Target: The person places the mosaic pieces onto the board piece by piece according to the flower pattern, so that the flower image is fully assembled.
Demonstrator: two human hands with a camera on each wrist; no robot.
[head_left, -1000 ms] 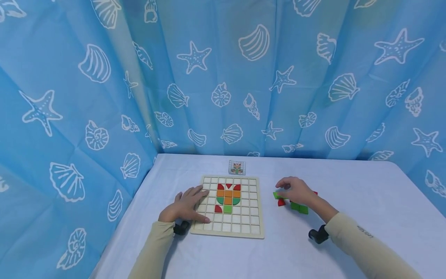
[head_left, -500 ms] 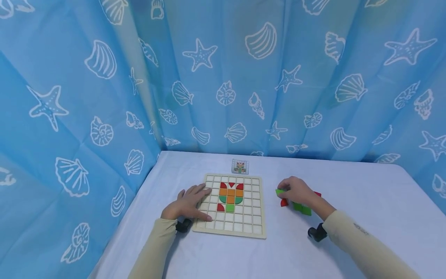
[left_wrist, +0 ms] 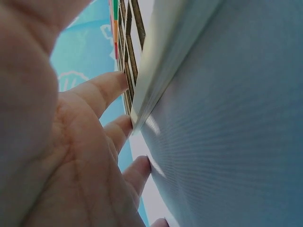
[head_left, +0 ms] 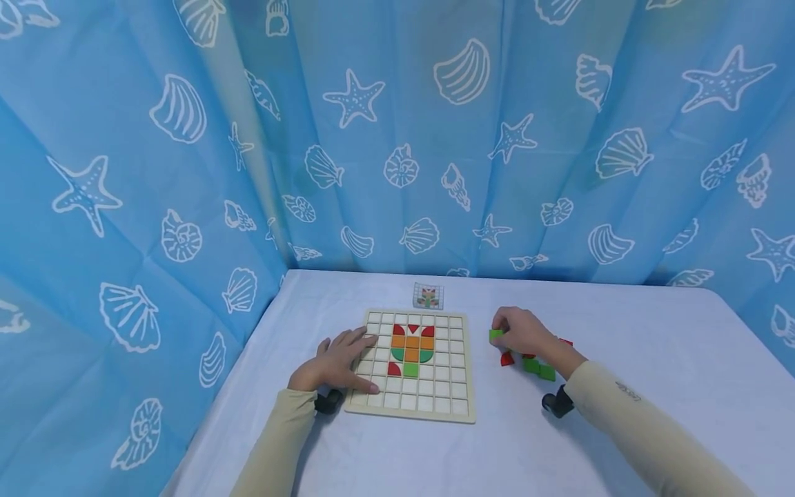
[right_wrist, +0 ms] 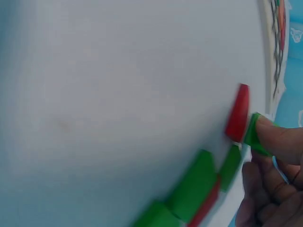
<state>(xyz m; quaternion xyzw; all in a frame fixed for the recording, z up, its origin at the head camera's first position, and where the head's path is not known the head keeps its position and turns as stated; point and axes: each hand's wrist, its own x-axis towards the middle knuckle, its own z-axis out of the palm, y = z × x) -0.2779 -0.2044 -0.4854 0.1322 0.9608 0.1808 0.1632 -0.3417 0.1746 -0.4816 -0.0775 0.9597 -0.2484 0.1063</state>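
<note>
My left hand (head_left: 335,362) rests with spread fingers on the left edge of a square grid board (head_left: 441,417); in the left wrist view, fingertips (left_wrist: 118,81) touch its rim. Red, orange and green tiles form a tulip-like figure on the board, with a green square tile (head_left: 410,371) as the stem and a red quarter-round tile (head_left: 394,369) beside it. My right hand (head_left: 524,331) pinches a light green tile (head_left: 495,334) between thumb and fingers, right of the board. Below that hand lie a red tile (head_left: 506,359) and several green ones, partly hidden by it.
A small pattern card (head_left: 428,297) showing a similar figure lies behind the board. Loose green tiles (head_left: 546,373) and a red piece (head_left: 566,342) lie around my right wrist. A blue shell-print curtain (head_left: 397,138) hangs behind the white-covered table (head_left: 652,331).
My right hand has taken the light green tile in its fingers and raised it slightly away from the pile. The left hand stays on the board's edge. The head view has shifted slightly.
</note>
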